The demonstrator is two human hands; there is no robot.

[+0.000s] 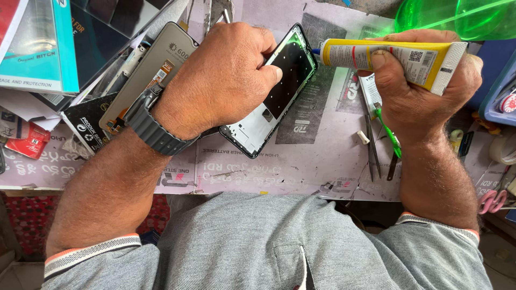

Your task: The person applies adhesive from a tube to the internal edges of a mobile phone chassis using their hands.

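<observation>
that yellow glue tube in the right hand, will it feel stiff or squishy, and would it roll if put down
The yellow tube probably gives under pressure: the right hand wraps its soft-looking body. Its flat crimped end likely stops rolling. It looks light for its size.

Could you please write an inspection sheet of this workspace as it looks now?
Surface: worn printed mat covers the bench.
Job's things: opened phone frame lies tilted; yellow glue tube has its nozzle at the frame's upper edge.
Clutter: tweezers, green tool, detached screen panel, boxes, pink scissors.
Grippers: left hand presses on the frame, watch on wrist; right hand grips the tube.
Cables: nothing seen.
Surroundings: green plastic bottle, blue tray.
</observation>
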